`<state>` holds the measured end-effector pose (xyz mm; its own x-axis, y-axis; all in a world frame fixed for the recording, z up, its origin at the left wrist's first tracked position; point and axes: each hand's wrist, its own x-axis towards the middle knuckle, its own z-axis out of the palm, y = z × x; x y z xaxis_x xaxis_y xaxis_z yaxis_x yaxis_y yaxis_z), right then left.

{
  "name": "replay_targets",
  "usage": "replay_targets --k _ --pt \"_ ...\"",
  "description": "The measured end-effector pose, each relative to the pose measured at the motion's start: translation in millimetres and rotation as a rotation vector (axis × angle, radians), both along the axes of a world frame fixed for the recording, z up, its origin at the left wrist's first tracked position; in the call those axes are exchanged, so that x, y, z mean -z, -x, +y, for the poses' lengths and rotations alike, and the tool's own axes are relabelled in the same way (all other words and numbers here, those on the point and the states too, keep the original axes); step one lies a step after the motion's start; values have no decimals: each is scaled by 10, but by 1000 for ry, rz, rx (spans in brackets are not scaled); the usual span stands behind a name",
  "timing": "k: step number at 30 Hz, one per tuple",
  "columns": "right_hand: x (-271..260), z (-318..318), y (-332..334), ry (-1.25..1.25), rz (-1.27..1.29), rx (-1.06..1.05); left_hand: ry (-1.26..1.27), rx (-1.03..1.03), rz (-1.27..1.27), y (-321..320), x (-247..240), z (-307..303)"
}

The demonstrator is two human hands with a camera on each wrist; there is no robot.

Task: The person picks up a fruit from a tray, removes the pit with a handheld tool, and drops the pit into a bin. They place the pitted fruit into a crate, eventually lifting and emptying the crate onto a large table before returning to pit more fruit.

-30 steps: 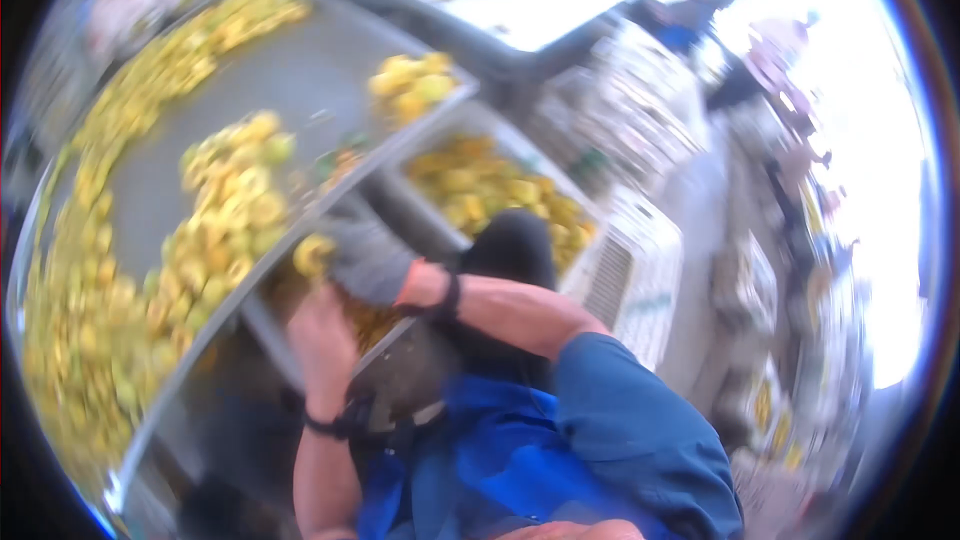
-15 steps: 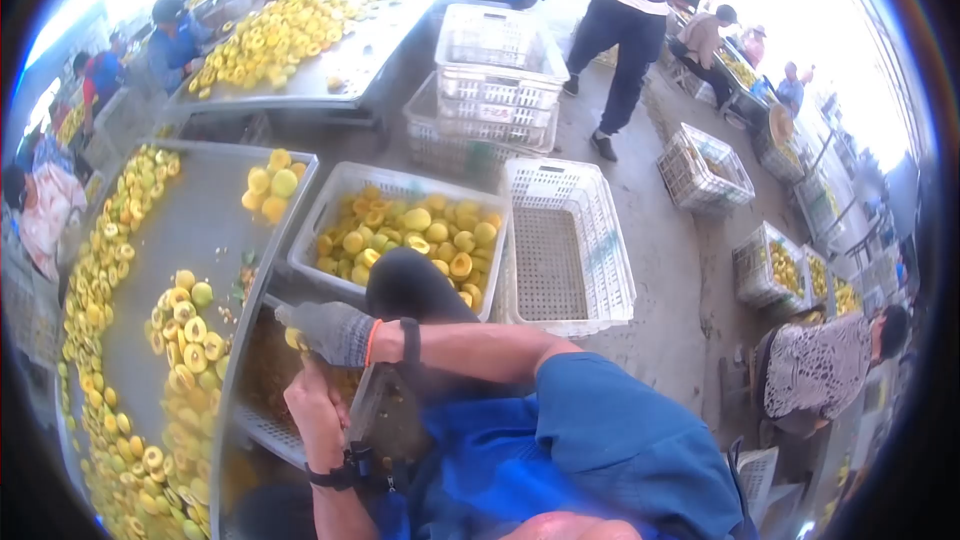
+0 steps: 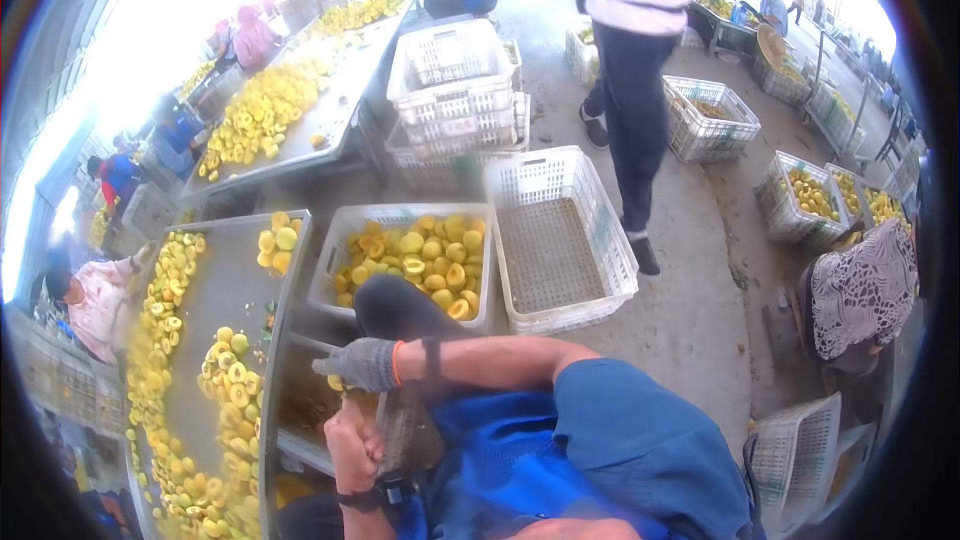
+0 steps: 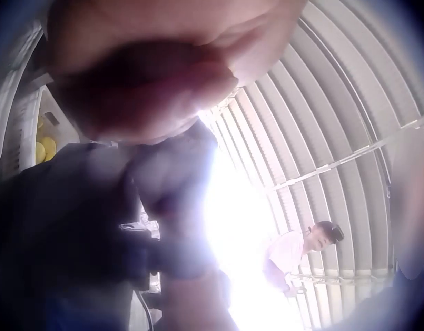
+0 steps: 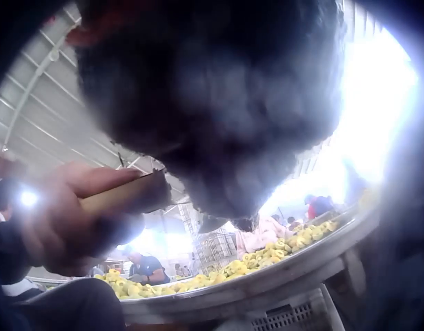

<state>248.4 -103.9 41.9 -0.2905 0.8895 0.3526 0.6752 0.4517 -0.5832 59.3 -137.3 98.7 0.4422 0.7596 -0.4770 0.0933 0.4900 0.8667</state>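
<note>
My bare left hand (image 3: 352, 445) curls round a tan handle, seen in the right wrist view as a flat-sided handle (image 5: 125, 196). Against it, my right hand (image 3: 362, 364), in a grey knit glove, grips a yellow fruit (image 3: 335, 381), mostly hidden by the fingers. Both hands meet over a crate (image 3: 300, 448) beside the metal table's edge. Close up, the left palm (image 4: 163, 65) fills the top of the left wrist view, and the dark glove (image 5: 219, 103) fills the top of the right wrist view. The tool's working end cannot be made out.
Halved yellow fruit (image 3: 235, 390) lies on the metal table (image 3: 215, 290) at left. Ahead stand a full fruit crate (image 3: 322, 285), an empty white crate (image 3: 550, 250) and stacked crates (image 3: 455, 90). A person in dark trousers (image 3: 635, 110) stands beyond.
The head view has turned and sharpened, so the table and crates sit differently. The standing person has come nearer. Both hands remain together at the fruit.
</note>
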Motion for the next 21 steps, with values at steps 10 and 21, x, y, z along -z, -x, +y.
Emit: replay_targets --k 10,21 --pt "-65 -188 192 35 245 -11 18 44 -30 234 -34 -142" --pt "-105 -89 422 139 384 -99 214 42 -253 597 -54 -147"
